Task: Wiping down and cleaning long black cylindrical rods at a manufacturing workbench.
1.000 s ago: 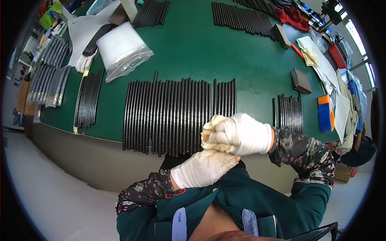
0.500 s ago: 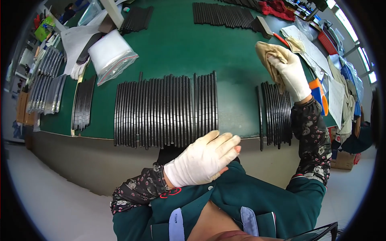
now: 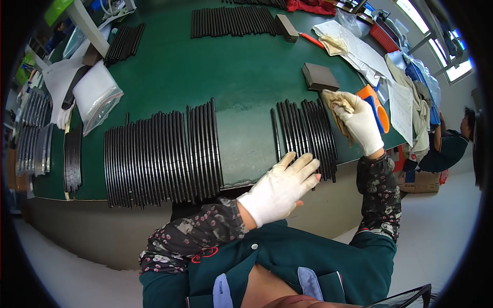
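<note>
The fingers (image 3: 296, 165) of the left hand (image 3: 277, 195) are straight and slightly parted, laid over the near part of the right rod group (image 3: 319, 136), a set of black rods side by side; whether they press on it cannot be told. The fingers of the right hand (image 3: 362, 126) are bent around a bunched beige cloth (image 3: 339, 110), gripping it just beside the right rod group, toward the right of its far ends. Both hands wear white gloves, with dark floral sleeves behind them.

A lone rod (image 3: 276, 132) lies just left of the right rod group. A grey-brown block (image 3: 321, 77) sits just beyond its far ends, and an orange and blue ring-shaped item (image 3: 378, 110) stands to its right, past the cloth. Across a bare strip of the green desk (image 3: 246, 138), well to its left, spreads a broad rod batch (image 3: 154, 159). Farther left of it are a clear bag (image 3: 97, 95) with white contents and a narrow rod bundle (image 3: 73, 159). Well beyond it lies a far rod row (image 3: 233, 23); beyond it and to the right, paper sheets (image 3: 367, 54) and a red basket (image 3: 385, 36).
</note>
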### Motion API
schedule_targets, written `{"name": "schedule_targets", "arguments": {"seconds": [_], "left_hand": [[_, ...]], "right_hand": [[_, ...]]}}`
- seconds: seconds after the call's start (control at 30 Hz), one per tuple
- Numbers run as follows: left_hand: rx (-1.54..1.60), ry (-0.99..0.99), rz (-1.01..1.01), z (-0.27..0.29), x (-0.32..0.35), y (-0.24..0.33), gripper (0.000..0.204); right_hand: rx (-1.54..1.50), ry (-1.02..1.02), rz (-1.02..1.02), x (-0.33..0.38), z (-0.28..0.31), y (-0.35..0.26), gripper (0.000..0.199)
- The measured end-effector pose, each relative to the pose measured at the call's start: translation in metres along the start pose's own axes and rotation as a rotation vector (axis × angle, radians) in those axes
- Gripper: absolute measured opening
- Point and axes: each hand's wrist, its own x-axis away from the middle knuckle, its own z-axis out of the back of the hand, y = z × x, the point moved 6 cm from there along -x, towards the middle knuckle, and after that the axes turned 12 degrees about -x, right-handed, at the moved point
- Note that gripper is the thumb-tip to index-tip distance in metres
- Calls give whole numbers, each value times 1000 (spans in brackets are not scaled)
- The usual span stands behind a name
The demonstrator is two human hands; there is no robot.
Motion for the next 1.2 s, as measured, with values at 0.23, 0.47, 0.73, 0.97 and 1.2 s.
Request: {"name": "schedule_targets", "arguments": {"seconds": [0.23, 0.47, 0.73, 0.97, 1.2], "left_hand": [[-39, 53, 141, 15, 31, -13, 84], [58, 176, 201, 16, 37, -19, 95], [-56, 80, 342, 19, 55, -29, 93], [-33, 56, 116, 28, 21, -1, 85], [-125, 41, 43, -6, -14, 11, 58]], "right_hand": [[551, 0, -169, 30, 2, 22, 26], [414, -131, -72, 48, -37, -3, 25], [355, -272, -100, 52, -70, -26, 25], [-21, -273, -239, 40, -61, -1, 27], [-570, -77, -389, 28, -44, 28, 23]]}}
